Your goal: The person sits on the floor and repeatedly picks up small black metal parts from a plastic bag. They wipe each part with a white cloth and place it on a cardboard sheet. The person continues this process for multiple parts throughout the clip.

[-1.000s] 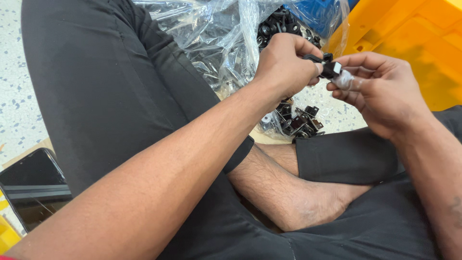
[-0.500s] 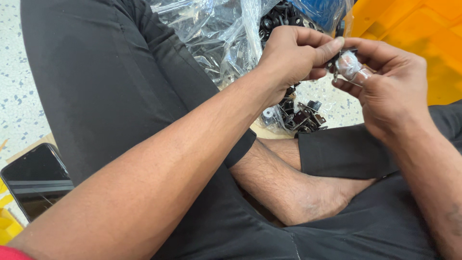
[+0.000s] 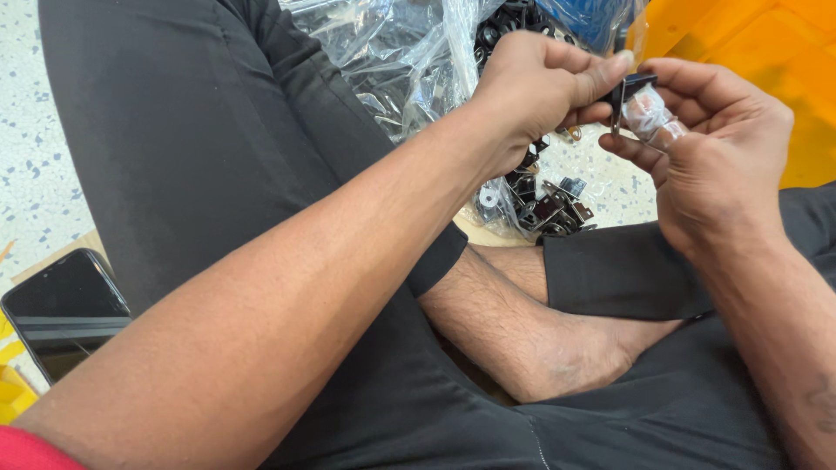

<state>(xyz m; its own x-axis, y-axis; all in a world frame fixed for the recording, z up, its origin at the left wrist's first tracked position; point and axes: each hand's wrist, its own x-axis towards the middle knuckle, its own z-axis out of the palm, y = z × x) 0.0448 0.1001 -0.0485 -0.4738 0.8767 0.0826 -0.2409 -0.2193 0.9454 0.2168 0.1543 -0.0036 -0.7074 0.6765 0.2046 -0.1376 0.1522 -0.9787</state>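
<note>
Left hand: the left hand (image 3: pixel 535 91) is curled nearly closed, and a small black metal part (image 3: pixel 629 94) is pinched between its thumb and forefinger.
Right hand: the right hand (image 3: pixel 710 148) is half closed, and a small clear plastic piece (image 3: pixel 651 117) is cradled on its bent fingers under the thumb.
Black part: it is held at the left fingertips, between the two hands, and is pressed against the clear piece; how the two fit together cannot be told.
Clear piece: it is kept just to the right of the black part, touching it.
Loose parts: a heap of small black and silver metal parts (image 3: pixel 544 204) is seen on the floor just below both hands.
Plastic bag: a crumpled clear bag (image 3: pixel 383 52) is spread beyond the left hand, and more dark parts are seen inside it.
Crate: an orange plastic crate (image 3: pixel 775 43) is placed just past the right hand.
Phone: a dark phone (image 3: pixel 61 309) is laid on the floor well apart from both hands, beside the left forearm.
</note>
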